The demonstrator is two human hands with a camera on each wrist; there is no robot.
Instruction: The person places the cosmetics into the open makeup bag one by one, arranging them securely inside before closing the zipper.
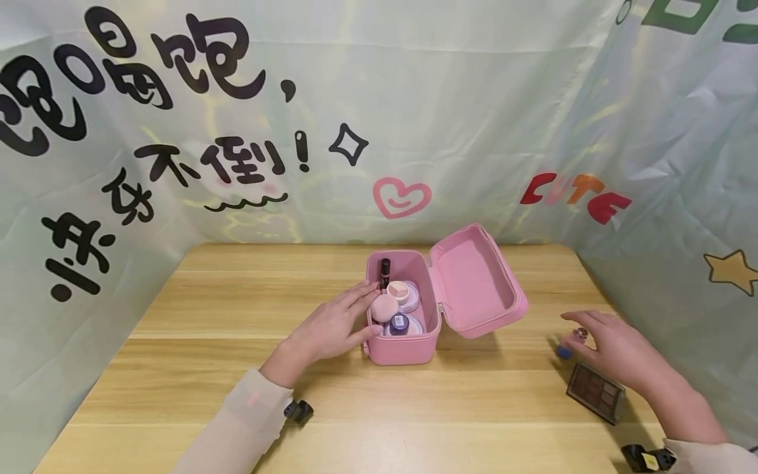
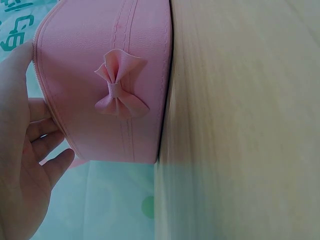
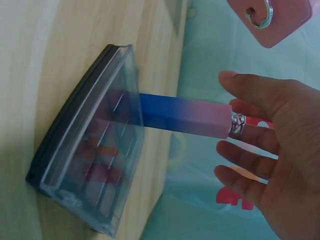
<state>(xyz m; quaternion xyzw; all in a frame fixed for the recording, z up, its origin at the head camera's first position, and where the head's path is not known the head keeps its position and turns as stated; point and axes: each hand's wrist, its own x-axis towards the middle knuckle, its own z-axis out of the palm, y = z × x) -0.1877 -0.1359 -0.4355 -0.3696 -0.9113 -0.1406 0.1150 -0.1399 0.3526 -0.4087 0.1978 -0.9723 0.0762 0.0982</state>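
A pink cosmetic case [image 1: 401,353] stands on the table with its lid [image 1: 478,284] swung back to the right. My left hand [image 1: 327,330] rests on its left rim, fingers extended; the left wrist view shows the fingers along the zipper edge, above a pink bow [image 2: 115,90]. Inside are a black tube [image 1: 385,268], a round pink item [image 1: 383,309] and a dark-lidded jar [image 1: 399,324]. My right hand [image 3: 285,155] is spread around the silver top of an upright blue-to-pink tube [image 3: 187,115], not gripping it. Beside the tube lies an eyeshadow palette [image 1: 595,393].
The wooden table [image 1: 249,289] ends at a printed cloth backdrop [image 1: 474,118] behind and at both sides. The open lid juts out between the case and my right hand. In the case, a round compact [image 1: 398,291] sits on other round containers.
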